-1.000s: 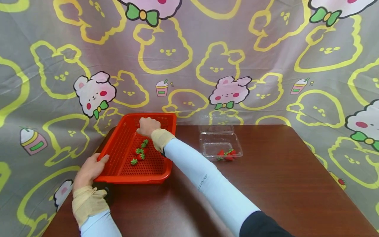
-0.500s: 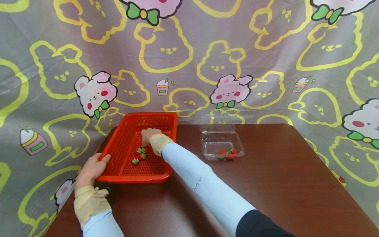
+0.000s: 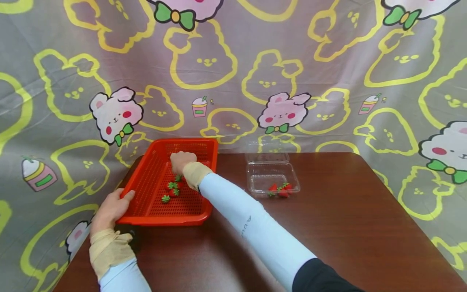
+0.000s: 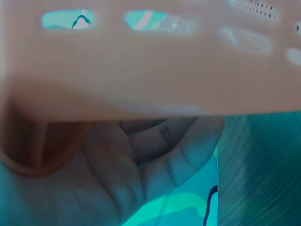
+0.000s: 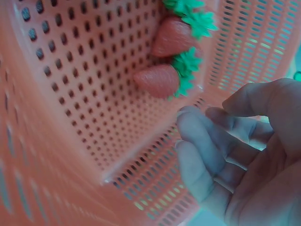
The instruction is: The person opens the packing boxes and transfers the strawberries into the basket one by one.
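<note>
A: Nearest to the camera?
B: Pale blue sleeves [image 3: 125,278], black above the right one, over a brown table [image 3: 346,215].

A: Next out?
B: Left hand [image 3: 111,209], at the near left corner of a red basket [image 3: 164,221]. Thumb over the rim; left wrist view shows the fingers curled below. Grips the basket.

A: Basket contents?
B: Red strawberries [image 3: 173,194] with green leafy tops, clustered on the perforated floor between the two hands. At least four tops counted.

A: Right hand?
B: Right hand [image 3: 183,161] is inside the basket, just beyond the cluster. Right wrist view: fingers loosely bent, narrow gap to the thumb, nothing held. Strawberries lie near the fingertips, apart from them.

A: Right of the basket?
B: A clear container [image 3: 264,177], apart from it. More strawberries [image 3: 283,193] show at its near edge; inside or in front, cannot tell.

A: Farthest?
B: The container's raised lid [image 3: 268,157], then a grey curtain [image 3: 219,48] with yellow animal outlines.
</note>
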Motion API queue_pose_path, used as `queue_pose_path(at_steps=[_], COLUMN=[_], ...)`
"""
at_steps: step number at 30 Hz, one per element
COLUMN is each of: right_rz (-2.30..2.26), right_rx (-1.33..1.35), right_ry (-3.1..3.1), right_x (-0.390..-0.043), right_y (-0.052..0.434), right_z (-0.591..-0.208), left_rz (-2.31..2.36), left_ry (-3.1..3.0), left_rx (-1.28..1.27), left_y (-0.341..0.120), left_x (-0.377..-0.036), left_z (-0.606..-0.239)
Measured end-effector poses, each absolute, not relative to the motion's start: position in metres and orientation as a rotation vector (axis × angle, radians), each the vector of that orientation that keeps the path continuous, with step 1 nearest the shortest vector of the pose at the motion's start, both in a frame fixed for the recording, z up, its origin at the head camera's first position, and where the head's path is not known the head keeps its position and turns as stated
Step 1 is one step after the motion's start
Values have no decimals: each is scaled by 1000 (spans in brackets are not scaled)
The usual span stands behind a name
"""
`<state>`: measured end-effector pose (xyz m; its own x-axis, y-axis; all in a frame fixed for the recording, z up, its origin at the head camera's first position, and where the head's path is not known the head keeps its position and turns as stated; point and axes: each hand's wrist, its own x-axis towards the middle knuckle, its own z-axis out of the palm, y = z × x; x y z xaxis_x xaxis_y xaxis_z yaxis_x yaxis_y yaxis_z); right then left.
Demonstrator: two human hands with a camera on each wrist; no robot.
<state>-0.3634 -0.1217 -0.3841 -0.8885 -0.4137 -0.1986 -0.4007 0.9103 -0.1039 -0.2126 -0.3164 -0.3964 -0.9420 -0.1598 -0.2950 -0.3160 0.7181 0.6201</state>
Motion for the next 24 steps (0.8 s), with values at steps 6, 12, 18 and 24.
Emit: queue_pose_path(at_steps=[6,12,18,24], right_rz=[-196,-321,-450,-703], right_rx=[-637,-684,-802,-903], right_ry=[2925,2972,2965,2980], right_x=[-360,-356,-353,-346], right_y=[-115,-103,-87,-65], right_z=[-358,-328,-311,-294], left_rz=[1046,1035,987,998], left_ry=[2702,2707,2717,2698], left_rx=[-384,-364,-340,-337], left_y=[-316,-317,-320,-319], left_x=[-212,-211,-211,-213], left_z=[-396,-396,-395,-395])
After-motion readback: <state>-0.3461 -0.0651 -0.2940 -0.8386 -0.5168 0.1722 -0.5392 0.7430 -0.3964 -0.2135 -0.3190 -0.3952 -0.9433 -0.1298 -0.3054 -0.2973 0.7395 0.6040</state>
